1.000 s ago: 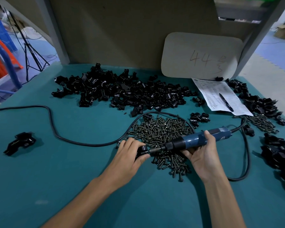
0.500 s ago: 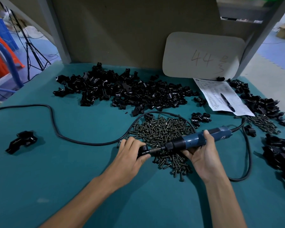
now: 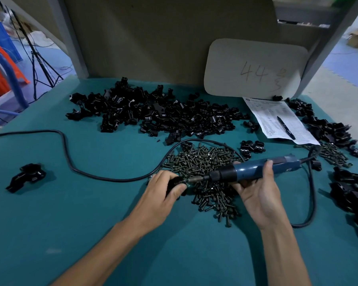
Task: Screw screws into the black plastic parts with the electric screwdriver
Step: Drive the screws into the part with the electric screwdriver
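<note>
Single head-worn wide-angle view, facing forward-down, close over left hand (image 3: 161, 195), right hand (image 3: 259, 194), table (image 3: 74, 219); edges likely distorted.

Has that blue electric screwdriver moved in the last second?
No. The blue electric screwdriver still crosses the same part of the pile of dark screws, tip at the black plastic part gripped by the left hand.

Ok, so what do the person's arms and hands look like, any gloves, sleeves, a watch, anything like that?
Nothing is worn that shows. The left hand and right hand are bare, with no gloves and no rings on the fingers in view. The left forearm and right forearm are bare down to the picture's edge: no sleeves, watch or wristband.
</note>
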### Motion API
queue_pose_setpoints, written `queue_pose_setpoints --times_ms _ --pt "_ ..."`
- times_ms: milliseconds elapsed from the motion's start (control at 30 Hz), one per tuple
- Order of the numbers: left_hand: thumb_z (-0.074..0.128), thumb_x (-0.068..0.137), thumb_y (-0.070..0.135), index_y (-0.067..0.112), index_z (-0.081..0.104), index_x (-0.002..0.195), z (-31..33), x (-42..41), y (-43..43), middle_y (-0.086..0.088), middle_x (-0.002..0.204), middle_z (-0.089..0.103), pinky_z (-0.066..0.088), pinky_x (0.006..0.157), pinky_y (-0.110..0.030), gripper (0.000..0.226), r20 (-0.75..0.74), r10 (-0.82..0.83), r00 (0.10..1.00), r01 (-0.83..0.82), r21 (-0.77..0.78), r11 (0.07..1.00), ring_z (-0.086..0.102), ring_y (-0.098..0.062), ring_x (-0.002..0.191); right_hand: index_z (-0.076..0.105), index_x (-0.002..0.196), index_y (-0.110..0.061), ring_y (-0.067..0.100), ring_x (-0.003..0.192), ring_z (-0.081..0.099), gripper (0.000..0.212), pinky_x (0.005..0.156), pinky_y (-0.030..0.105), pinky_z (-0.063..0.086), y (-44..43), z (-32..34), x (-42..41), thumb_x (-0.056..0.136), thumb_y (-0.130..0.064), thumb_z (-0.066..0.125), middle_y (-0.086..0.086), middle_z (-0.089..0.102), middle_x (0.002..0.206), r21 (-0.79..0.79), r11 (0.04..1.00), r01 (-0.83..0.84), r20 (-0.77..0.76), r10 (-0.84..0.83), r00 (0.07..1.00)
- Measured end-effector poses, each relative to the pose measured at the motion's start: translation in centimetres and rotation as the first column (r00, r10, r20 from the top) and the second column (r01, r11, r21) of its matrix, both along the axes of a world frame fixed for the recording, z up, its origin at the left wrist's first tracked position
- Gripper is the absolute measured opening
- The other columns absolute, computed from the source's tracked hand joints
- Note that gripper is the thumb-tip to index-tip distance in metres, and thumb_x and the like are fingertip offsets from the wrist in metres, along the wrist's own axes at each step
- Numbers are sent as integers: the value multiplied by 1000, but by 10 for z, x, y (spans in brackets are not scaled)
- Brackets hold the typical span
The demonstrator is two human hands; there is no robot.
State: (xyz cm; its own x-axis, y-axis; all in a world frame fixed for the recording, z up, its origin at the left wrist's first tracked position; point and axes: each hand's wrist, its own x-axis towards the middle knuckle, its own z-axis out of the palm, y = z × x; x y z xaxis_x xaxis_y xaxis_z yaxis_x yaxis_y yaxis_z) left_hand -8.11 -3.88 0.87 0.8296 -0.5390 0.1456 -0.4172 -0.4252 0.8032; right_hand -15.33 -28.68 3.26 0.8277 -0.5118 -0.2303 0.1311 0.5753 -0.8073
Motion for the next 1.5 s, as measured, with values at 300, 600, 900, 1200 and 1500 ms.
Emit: queue_pose_setpoints --times_ms 300,600,900,1200,1500 --pt "85 74 49 55 47 113 21 9 -4 -5 100 50 40 56 -22 56 -646 -266 715 -81 -455 887 46 -6 64 45 144 -16 23 122 67 73 89 37 61 -8 0 -4 89 -64 47 17 68 131 116 991 69 35 -74 997" --pt "62 98 36 41 64 93 14 6 -5 7 73 58 45 53 -24 7 -486 -109 867 -25 -262 965 55 -11 63 47 142 -17 24 118 69 68 83 38 62 -5 -3 -2 92 -63 46 18 69 128 126 991 44 -3 -43 999" --pt "65 93 50 49 51 123 23 5 9 29 88 63 43 63 -12 33 -290 -135 947 75 -209 975 55 8 71 59 106 -22 27 98 67 59 92 48 54 -23 -13 -17 78 -73 67 7 69 105 -562 826 48 -419 -334 845" --pt "56 89 68 50 49 127 49 -12 -13 16 89 63 47 59 -18 43 -119 -206 971 174 -235 956 53 1 64 43 148 -21 23 113 58 69 97 46 44 1 20 -44 93 -60 59 3 49 134 -908 286 -306 -413 -491 767" --pt "70 80 53 51 49 130 46 -40 -64 18 111 68 49 85 -14 54 -83 -430 899 389 -301 871 66 -1 99 64 118 -36 8 101 67 27 88 26 54 62 37 -76 92 -40 66 -11 72 105 -702 707 -86 -101 21 995"
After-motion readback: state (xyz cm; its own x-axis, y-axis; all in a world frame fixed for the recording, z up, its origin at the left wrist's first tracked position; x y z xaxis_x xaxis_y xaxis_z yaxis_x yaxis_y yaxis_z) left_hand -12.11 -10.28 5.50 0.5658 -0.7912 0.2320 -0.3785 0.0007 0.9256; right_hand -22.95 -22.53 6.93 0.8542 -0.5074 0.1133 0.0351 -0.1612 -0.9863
